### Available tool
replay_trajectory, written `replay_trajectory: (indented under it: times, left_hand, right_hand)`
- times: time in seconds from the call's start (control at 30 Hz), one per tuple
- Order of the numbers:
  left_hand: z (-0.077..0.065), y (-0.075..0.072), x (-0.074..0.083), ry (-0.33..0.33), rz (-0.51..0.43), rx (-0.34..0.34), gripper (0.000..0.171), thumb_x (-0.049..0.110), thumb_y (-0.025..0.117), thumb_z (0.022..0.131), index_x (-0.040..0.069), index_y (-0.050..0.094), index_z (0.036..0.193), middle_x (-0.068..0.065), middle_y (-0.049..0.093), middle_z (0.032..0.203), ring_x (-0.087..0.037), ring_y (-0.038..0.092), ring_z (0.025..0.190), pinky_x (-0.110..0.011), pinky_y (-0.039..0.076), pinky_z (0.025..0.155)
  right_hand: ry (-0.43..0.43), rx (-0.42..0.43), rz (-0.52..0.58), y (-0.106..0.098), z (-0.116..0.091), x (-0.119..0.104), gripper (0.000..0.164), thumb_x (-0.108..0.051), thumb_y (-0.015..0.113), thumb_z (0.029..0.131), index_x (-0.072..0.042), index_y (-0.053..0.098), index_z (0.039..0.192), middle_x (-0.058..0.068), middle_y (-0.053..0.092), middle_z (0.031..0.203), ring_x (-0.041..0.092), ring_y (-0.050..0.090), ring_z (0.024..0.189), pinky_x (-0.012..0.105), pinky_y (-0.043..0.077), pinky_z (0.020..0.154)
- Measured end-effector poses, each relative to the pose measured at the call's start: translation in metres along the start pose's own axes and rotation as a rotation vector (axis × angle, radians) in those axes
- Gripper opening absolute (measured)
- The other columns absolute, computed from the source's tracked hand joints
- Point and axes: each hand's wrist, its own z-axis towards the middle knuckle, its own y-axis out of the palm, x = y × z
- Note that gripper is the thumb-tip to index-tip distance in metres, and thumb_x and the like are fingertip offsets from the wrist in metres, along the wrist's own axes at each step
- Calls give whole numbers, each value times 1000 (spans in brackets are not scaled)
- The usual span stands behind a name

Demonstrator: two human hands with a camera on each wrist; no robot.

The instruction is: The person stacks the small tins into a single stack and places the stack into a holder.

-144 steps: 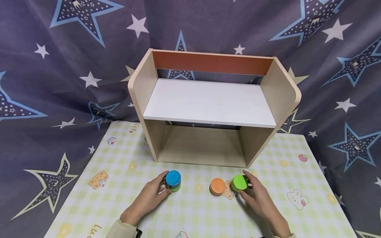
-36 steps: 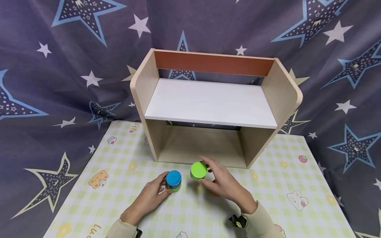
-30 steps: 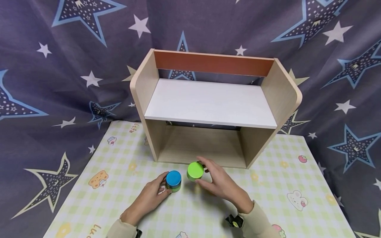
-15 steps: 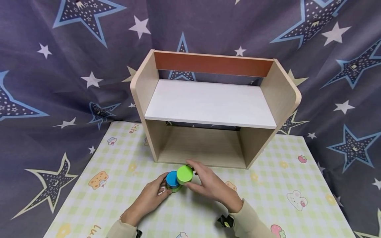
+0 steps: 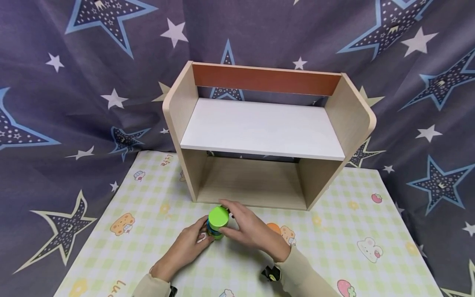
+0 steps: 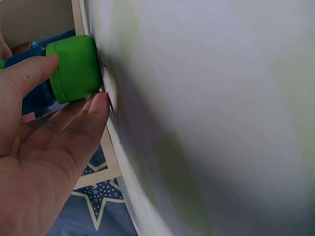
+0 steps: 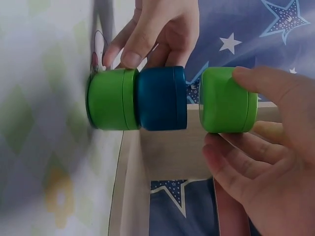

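A small round green jar [image 7: 110,98] stands on the table with a blue jar [image 7: 162,98] stacked on its lid. My left hand [image 5: 185,247] grips the lower green jar from the left, its thumb and fingers on either side, as the left wrist view shows. My right hand [image 5: 248,229] holds a second green jar [image 5: 219,217] by its sides, over the blue one. In the right wrist view a narrow gap separates this upper jar from the blue jar's top. From the head view it covers most of the stack.
An orange jar [image 5: 273,227] sits behind the right hand, partly hidden by it. Beyond the hands rises a wooden shelf unit [image 5: 259,128] with a white upper board. The checked tablecloth [image 5: 141,239] reaches back to a starry curtain [image 5: 92,74].
My right hand has carried the second green jar leftward from beside the orange jar, past it, to over the blue jar. My left hand has kept its place on the stack.
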Motion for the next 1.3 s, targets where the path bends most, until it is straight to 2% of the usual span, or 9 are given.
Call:
replay_trajectory:
  times: [0.37, 0.73, 1.0, 1.3]
  left_hand:
    - [2, -2, 1, -22, 36, -16, 60, 23, 72, 95, 16, 45, 149, 3, 67, 124, -11, 62, 114, -27, 53, 91]
    - [1, -1, 0, -14, 45, -4, 61, 20, 72, 95, 14, 46, 148, 2, 67, 122, -14, 63, 112, -30, 55, 91]
    - [0, -1, 1, -21, 30, -22, 58, 22, 71, 96, 13, 46, 148, -2, 66, 125, -16, 63, 114, -30, 55, 91]
    - [0, -2, 0, -12, 23, -29, 59, 20, 71, 96, 12, 45, 148, -1, 66, 124, -14, 62, 114, -31, 55, 91]
  right_hand:
    - [-19, 13, -32, 7, 5, 0, 73, -30, 72, 95, -15, 33, 155, 11, 52, 142, 16, 55, 122, 30, 50, 98]
    - [-12, 7, -40, 11, 6, 3, 74, -30, 72, 95, -16, 32, 155, 6, 51, 141, 15, 53, 124, 32, 50, 100]
    - [-15, 13, -44, 14, 5, 4, 73, -29, 72, 95, -13, 33, 154, 11, 52, 140, 18, 53, 125, 34, 49, 101]
    - [5, 7, -26, 16, 4, 4, 73, -31, 72, 95, -15, 33, 155, 5, 53, 136, 14, 54, 120, 32, 50, 98]
